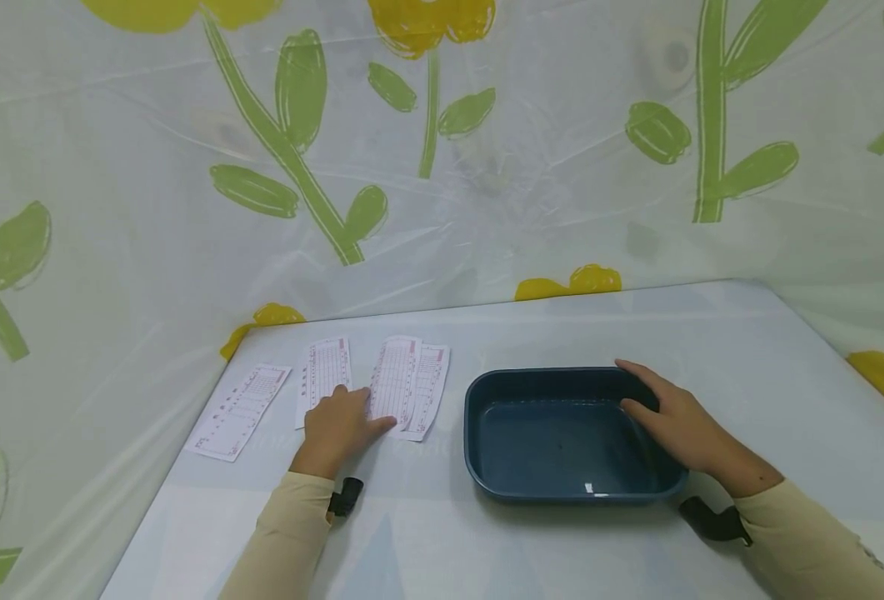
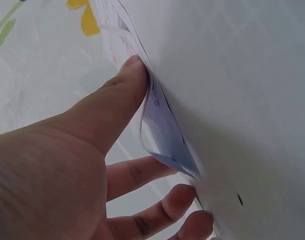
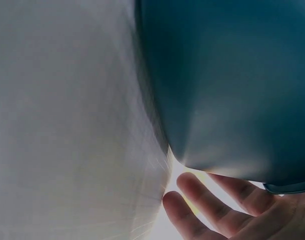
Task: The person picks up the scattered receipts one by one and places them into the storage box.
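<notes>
My left hand (image 1: 339, 425) is over the table with its thumb and index finger at the lower end of a printed paper slip (image 1: 392, 375). In the left wrist view the slip (image 2: 162, 125) bows up between the thumb (image 2: 127, 85) and the fingers. A second printed slip (image 1: 432, 383) lies partly beneath it on the right. At the right end of a dark blue rectangular basin (image 1: 554, 437), my right hand (image 1: 689, 429) grips the rim, thumb inside. The right wrist view shows its other fingers (image 3: 207, 200) along the basin's outer wall (image 3: 232, 110).
Another printed slip (image 1: 327, 367) lies just beyond the left hand, and one more (image 1: 239, 412) lies slanted near the table's left edge. A floral curtain (image 1: 486, 208) hangs behind the white table (image 1: 427, 542). Dark wrist devices (image 1: 714, 521) show at both cuffs.
</notes>
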`<state>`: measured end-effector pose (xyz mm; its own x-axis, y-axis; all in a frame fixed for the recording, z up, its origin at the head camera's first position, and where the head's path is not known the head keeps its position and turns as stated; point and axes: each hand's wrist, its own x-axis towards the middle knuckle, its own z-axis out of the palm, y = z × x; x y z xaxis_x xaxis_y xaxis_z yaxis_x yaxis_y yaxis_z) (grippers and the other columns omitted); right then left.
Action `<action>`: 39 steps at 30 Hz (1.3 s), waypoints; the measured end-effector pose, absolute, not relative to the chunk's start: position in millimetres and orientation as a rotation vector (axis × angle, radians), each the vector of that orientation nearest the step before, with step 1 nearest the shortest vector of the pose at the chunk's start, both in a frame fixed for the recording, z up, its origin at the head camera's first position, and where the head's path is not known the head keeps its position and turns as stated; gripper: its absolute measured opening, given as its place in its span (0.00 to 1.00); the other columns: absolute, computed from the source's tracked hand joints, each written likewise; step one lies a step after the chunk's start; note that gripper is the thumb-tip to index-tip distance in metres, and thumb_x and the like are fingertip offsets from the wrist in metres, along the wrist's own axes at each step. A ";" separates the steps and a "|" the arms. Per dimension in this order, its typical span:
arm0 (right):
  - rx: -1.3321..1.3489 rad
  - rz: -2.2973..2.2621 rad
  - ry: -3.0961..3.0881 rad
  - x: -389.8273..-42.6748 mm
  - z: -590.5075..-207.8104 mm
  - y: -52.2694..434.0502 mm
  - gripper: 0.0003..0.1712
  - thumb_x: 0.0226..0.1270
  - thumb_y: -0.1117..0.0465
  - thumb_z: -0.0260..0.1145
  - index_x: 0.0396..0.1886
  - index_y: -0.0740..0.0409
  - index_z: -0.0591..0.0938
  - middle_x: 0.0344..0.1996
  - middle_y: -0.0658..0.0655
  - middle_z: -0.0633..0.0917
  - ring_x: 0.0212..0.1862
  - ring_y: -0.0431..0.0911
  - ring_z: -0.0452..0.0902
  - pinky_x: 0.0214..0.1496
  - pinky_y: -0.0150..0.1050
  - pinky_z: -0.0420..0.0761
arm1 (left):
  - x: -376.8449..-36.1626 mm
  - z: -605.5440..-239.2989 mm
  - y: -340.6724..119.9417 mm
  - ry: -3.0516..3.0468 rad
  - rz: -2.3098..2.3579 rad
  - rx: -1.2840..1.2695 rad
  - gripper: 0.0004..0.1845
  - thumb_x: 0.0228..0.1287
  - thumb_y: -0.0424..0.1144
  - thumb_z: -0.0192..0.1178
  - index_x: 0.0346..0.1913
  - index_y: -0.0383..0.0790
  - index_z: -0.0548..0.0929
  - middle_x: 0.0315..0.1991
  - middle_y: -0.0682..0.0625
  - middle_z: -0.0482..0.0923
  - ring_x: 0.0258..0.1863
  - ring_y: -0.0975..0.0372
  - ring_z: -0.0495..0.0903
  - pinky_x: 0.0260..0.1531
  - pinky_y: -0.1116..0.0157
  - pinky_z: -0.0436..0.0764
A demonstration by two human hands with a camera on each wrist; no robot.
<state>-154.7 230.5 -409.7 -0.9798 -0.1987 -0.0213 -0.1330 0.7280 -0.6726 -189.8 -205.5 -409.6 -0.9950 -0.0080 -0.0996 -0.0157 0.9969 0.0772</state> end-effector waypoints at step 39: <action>-0.266 -1.071 2.846 -153.9 -410.6 229.6 0.36 0.78 0.49 0.53 0.79 0.56 0.56 0.75 0.71 0.61 0.74 0.71 0.56 0.67 0.73 0.61 | -198.4 -411.1 -203.6 2.919 0.508 -0.046 0.24 0.60 0.49 0.70 0.52 0.37 0.79 0.40 0.46 0.79 0.36 0.56 0.75 0.35 0.60 0.74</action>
<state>-153.9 229.6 -410.6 -0.9808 -0.1936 -0.0216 -0.1313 0.7390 -0.6608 -198.4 -203.6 -411.1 -0.9837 0.0003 -0.1799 -0.0604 0.9413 0.3321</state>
